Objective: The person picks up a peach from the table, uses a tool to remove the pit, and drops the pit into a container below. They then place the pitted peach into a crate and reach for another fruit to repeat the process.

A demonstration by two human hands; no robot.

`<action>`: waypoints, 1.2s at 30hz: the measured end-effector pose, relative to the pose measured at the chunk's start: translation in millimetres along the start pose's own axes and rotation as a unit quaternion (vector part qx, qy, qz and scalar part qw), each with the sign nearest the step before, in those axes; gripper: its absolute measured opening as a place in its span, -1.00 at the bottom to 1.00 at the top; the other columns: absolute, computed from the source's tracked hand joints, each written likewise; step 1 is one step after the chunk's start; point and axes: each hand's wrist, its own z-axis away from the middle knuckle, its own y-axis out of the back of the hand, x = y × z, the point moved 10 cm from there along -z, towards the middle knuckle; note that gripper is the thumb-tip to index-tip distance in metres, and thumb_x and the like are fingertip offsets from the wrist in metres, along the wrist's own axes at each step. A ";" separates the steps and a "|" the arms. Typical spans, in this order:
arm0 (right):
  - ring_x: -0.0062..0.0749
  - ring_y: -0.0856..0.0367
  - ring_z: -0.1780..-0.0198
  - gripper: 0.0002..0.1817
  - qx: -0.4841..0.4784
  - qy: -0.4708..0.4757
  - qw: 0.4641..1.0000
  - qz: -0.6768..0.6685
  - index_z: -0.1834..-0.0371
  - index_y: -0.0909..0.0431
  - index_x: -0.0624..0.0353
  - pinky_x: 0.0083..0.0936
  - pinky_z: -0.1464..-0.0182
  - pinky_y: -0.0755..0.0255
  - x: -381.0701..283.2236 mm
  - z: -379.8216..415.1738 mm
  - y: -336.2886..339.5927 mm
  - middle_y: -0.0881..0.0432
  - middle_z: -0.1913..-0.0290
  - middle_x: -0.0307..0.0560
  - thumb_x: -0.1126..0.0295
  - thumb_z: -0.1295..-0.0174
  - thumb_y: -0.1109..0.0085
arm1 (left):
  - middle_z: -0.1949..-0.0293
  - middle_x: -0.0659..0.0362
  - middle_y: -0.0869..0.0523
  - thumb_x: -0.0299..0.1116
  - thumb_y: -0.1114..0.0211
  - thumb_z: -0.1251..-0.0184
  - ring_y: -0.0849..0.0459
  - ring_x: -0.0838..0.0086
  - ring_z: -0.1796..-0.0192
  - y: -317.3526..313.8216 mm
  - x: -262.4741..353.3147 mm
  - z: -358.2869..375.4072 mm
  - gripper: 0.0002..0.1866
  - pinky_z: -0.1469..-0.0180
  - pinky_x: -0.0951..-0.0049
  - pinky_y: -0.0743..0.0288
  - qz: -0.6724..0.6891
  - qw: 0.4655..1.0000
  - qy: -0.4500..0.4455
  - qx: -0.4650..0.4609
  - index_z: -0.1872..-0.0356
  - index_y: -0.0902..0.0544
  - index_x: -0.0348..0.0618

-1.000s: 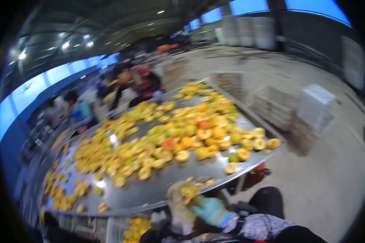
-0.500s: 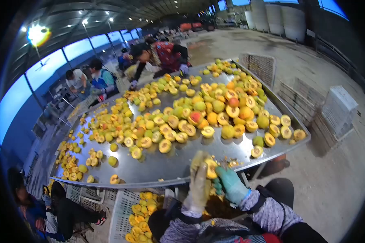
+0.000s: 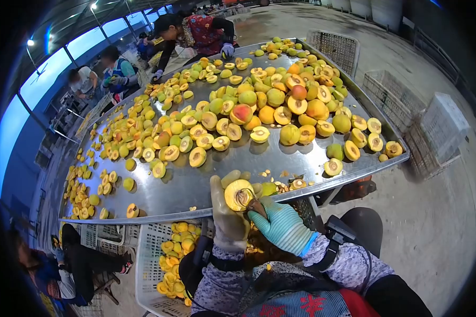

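Red garment motif, halved fruit

Yellow fruit half in left grip, tool in right grip against its cut face.

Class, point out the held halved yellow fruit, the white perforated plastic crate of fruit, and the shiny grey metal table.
Held halved yellow fruit (image 3: 234, 193): head view, cut flesh.
White perforated plastic crate (image 3: 149, 259): head view, side wall.
Shiny grey metal table (image 3: 177, 195): head view, bare top.

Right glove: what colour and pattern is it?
The right glove is teal with pale stripes; head view.
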 end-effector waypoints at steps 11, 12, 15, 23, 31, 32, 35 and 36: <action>0.21 -0.67 0.32 -0.57 -0.035 0.024 0.999 0.024 0.14 -0.56 0.25 0.00 0.31 -0.54 7.6 2.3 -19.6 -0.63 0.43 0.25 0.05 -0.47 0.03 | 0.18 -0.02 -0.65 0.08 0.06 -0.58 -0.72 0.17 0.20 -2.1 10.2 13.7 -0.48 0.06 0.16 -0.66 -0.047 0.997 -0.047 0.037 0.08 -0.52 -0.28; 0.21 -0.67 0.32 -0.57 -0.035 0.024 0.999 0.024 0.14 -0.56 0.25 0.00 0.31 -0.54 6.3 3.7 -21.3 -0.63 0.43 0.25 0.05 -0.47 0.03 | 0.18 -0.02 -0.65 0.08 0.06 -0.58 -0.72 0.17 0.20 -2.0 9.8 13.8 -0.48 0.06 0.16 -0.66 -0.047 0.997 -0.048 0.037 0.08 -0.52 -0.28; 0.21 -0.67 0.27 -0.61 -0.052 0.037 0.998 -0.023 0.10 -0.56 0.25 -0.02 0.27 -0.55 0.9 6.5 -28.2 -0.65 0.33 0.25 0.09 -0.46 0.01 | 0.27 -0.01 -0.65 0.08 0.07 -0.57 -0.72 0.19 0.28 1.9 11.5 12.6 -0.47 0.13 0.21 -0.65 -0.036 0.997 -0.060 0.037 0.17 -0.54 -0.28; 0.19 -0.67 0.21 -0.69 -0.074 0.026 0.994 -0.070 0.09 -0.56 0.26 -0.07 0.19 -0.57 5.0 11.7 -43.9 -0.66 0.27 0.23 0.22 -0.40 -0.02 | 0.35 0.01 -0.66 0.09 0.11 -0.57 -0.69 0.24 0.35 4.8 13.7 10.6 -0.45 0.21 0.31 -0.61 -0.147 0.989 -0.034 0.012 0.25 -0.55 -0.26; 0.17 -0.68 0.30 -0.57 -0.084 0.008 0.995 0.047 0.12 -0.56 0.21 -0.01 0.24 -0.55 13.4 11.1 -30.9 -0.66 0.37 0.24 0.01 -0.45 0.03 | 0.28 0.02 -0.65 0.07 0.03 -0.55 -0.68 0.21 0.34 11.1 -12.9 15.6 -0.52 0.16 0.24 -0.62 0.015 0.998 0.022 0.050 0.17 -0.54 -0.22; 0.18 -0.68 0.34 -0.54 -0.074 0.014 0.995 0.066 0.12 -0.57 0.19 -0.01 0.27 -0.55 13.7 10.6 -28.8 -0.66 0.42 0.22 -0.03 -0.46 0.05 | 0.27 0.02 -0.65 0.06 0.00 -0.54 -0.68 0.21 0.34 11.1 -15.0 17.3 -0.54 0.16 0.21 -0.63 0.051 0.996 0.030 0.068 0.16 -0.54 -0.21; 0.18 -0.67 0.37 -0.54 -0.038 -0.006 0.998 0.051 0.13 -0.56 0.16 0.01 0.30 -0.54 17.1 12.8 -27.7 -0.66 0.47 0.19 -0.05 -0.45 0.04 | 0.28 0.02 -0.64 0.05 -0.04 -0.53 -0.68 0.22 0.32 8.8 -13.6 17.9 -0.56 0.15 0.19 -0.64 0.083 0.993 0.020 0.084 0.17 -0.54 -0.20; 0.18 -0.67 0.36 -0.54 -0.028 -0.017 0.999 0.040 0.13 -0.56 0.16 0.01 0.29 -0.54 19.4 12.3 -27.3 -0.66 0.46 0.20 -0.05 -0.45 0.04 | 0.28 0.02 -0.64 0.05 -0.04 -0.53 -0.68 0.22 0.32 9.6 -13.8 18.0 -0.56 0.15 0.19 -0.64 0.083 0.993 0.019 0.084 0.17 -0.54 -0.20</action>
